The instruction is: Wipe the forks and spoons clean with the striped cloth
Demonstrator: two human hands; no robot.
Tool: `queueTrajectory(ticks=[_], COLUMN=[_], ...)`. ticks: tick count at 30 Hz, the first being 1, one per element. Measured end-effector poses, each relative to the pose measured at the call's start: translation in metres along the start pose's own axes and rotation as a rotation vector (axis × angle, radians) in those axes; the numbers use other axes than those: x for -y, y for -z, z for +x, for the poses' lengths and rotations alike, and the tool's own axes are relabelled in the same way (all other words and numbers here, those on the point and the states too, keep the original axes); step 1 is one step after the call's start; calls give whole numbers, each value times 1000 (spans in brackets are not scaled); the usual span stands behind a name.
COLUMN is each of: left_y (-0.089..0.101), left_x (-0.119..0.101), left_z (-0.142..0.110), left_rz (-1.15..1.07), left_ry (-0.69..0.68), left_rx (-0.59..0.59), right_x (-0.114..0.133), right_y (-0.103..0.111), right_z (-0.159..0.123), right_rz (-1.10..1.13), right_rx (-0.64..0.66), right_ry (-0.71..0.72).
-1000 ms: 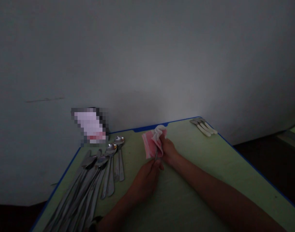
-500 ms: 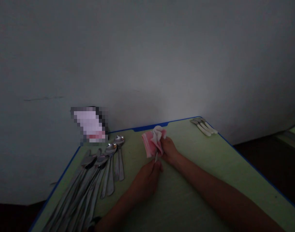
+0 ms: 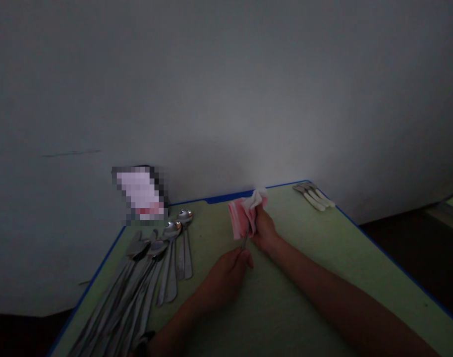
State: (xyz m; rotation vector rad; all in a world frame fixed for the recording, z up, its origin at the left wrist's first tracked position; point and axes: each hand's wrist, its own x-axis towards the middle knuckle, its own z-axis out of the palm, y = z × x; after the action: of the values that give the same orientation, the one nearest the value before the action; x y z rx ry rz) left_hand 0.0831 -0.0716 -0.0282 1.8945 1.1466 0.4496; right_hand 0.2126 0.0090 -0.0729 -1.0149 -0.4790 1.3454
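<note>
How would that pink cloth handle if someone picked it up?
Probably floppy: the cloth bunches in soft folds at the right hand, with its pale top edge crumpled over. It is likely light too, held up by one hand's grip, and would probably drape rather than keep a shape.

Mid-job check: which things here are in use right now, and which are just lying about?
In use:
- left hand, pinching a metal utensil
- right hand, gripping a pink cloth around that utensil

Lying about:
- metal spoons
- long metal cutlery
- white-handled cutlery
- blurred object by the wall
</note>
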Motion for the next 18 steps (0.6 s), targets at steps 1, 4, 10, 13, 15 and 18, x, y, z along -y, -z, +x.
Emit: queueTrajectory(ticks=[1, 4, 10, 13, 15, 18], left_y=[-1, -5, -9, -10, -11, -12], left_x=[0, 3, 7, 6, 6, 5], left_z=[0, 1, 1, 0, 0, 1], left_rz=[-26, -123, -182, -194, -219, -209], left_ry=[25, 99, 128, 137, 147, 189], left_rx=[-9, -2, -39, -86, -98, -80], right_x=[-1, -3, 1, 5, 6, 6], right_y=[-2, -7, -8, -7, -6, -7], right_z=[-2, -11, -18, -20, -21, -21], right_rz=[8, 32, 49, 36, 25, 8], right_rx=[23, 131, 330, 392, 411, 401], right_ry=[-14, -66, -163, -196, -206, -196])
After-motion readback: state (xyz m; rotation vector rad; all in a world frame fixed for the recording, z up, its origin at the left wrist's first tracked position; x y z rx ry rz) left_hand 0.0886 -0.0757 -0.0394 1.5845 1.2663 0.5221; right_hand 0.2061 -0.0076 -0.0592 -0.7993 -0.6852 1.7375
